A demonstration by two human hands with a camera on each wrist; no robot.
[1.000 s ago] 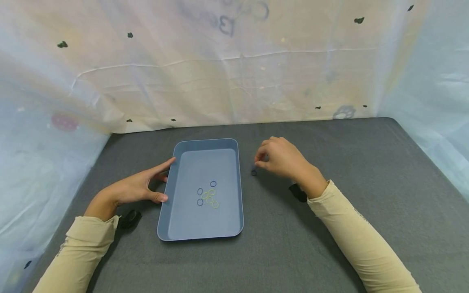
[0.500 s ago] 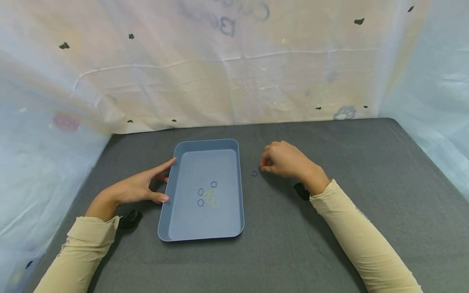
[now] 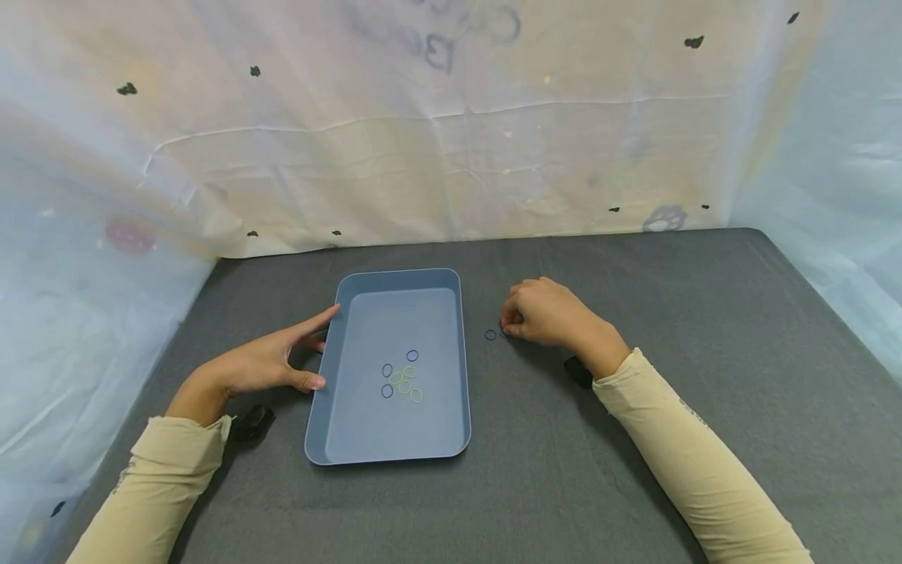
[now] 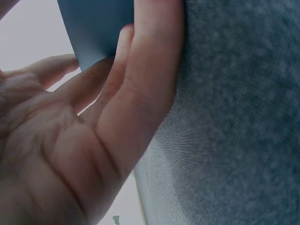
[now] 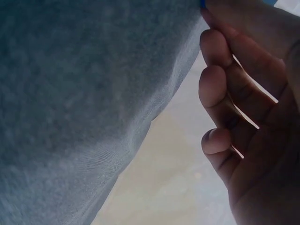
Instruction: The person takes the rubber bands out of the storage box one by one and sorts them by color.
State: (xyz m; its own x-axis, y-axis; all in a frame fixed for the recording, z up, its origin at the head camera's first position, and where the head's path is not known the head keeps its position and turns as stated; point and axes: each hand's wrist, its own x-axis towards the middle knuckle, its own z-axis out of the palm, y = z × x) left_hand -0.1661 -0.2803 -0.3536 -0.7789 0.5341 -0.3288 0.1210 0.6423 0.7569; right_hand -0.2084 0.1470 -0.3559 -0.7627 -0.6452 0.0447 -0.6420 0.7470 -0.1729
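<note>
In the head view, my left hand (image 3: 271, 362) touches the left wall of a blue-grey tray (image 3: 387, 439), thumb and fingers spread and fairly straight. In the left wrist view, the fingers (image 4: 145, 70) lie along the tray's side (image 4: 96, 28). Low over the cloth right of the tray, my right hand (image 3: 546, 312) pinches a small blue rubber band (image 3: 503, 334) at its fingertips. A bit of blue (image 5: 202, 3) shows between thumb and forefinger in the right wrist view. Another blue rubber band (image 3: 490, 335) lies just left of these fingertips.
Inside the tray lie several thin bands, some blue, one of them a blue band (image 3: 413, 356), and some yellow, such as a yellow band (image 3: 416, 396). Grey cloth (image 3: 634, 290) covers the table. A pale printed curtain (image 3: 451, 172) hangs behind it.
My right hand has drawn slightly right, away from the loose blue band, and lowered; a second blue band now shows at its fingertips. The left hand stays on the tray.
</note>
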